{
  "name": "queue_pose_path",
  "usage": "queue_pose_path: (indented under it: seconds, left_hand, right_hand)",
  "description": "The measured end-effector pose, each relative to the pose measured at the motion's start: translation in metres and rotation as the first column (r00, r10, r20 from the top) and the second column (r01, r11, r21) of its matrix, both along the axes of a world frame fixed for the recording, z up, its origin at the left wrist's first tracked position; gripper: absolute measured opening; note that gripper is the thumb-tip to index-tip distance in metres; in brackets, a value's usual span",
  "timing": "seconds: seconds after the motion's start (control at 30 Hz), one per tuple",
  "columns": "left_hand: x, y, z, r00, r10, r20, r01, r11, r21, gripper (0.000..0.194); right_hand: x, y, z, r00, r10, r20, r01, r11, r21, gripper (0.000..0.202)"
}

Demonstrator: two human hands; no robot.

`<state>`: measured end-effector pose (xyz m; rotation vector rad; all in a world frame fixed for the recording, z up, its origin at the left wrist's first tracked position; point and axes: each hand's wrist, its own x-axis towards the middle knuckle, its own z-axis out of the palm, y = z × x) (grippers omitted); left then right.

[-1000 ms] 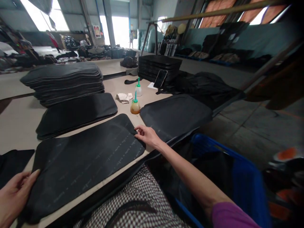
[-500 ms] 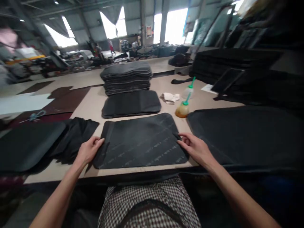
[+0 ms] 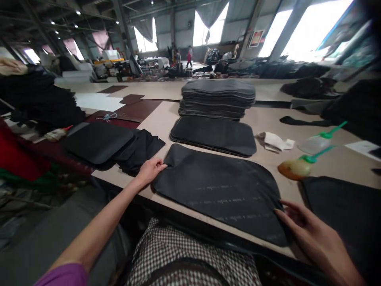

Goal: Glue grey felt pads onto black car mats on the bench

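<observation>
**A workshop in a large industrial hall**

This looks like a factory workshop where flat, flexible material is worked in quantity. The building is a high hall: a steel post (image 3: pixel 120 28) rises on the left, grey wall panels (image 3: pixel 235 29) line the far side, and small ceiling lamps (image 3: pixel 78 12) recede into the dark. Grey cloth (image 3: pixel 206 10) hangs across a tall window (image 3: pixel 200 35). Closer in, a long bench (image 3: pixel 268 119) bears a round-cornered black panel (image 3: pixel 214 182), a lower pile (image 3: pixel 212 135) and a tall stack (image 3: pixel 217 97) of similar shapes. Amber (image 3: pixel 294 169) and clear (image 3: pixel 314 143) nozzle bottles stand out on the right; a dark heap (image 3: pixel 38 95) fills the left. Far back, a person (image 3: pixel 189 56) is upright among cluttered goods.
</observation>
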<state>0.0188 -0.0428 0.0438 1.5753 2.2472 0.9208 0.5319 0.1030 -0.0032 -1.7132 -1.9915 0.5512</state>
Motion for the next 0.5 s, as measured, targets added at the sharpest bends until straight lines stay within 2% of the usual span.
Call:
queue_pose_path:
  seconds: [0.07,0.13,0.5]
  left_hand:
    - [0.001,-0.002,-0.003,0.999,0.008,-0.042,-0.008,1.000,0.004,0.031]
    - [0.003,-0.004,-0.005,0.997,0.016,-0.076,-0.016,1.000,-0.001,0.031]
    - [0.002,-0.003,-0.012,0.982,0.009,-0.187,-0.013,1.000,-0.023,0.030]
  right_hand:
    - [-0.004,-0.002,0.008,0.999,-0.021,-0.049,0.014,0.990,-0.144,0.069]
    - [-0.008,-0.004,0.013,0.997,-0.041,-0.063,0.029,0.983,-0.180,0.074]
    - [-0.011,-0.009,0.015,0.994,-0.059,-0.094,0.039,0.980,-0.197,0.078]
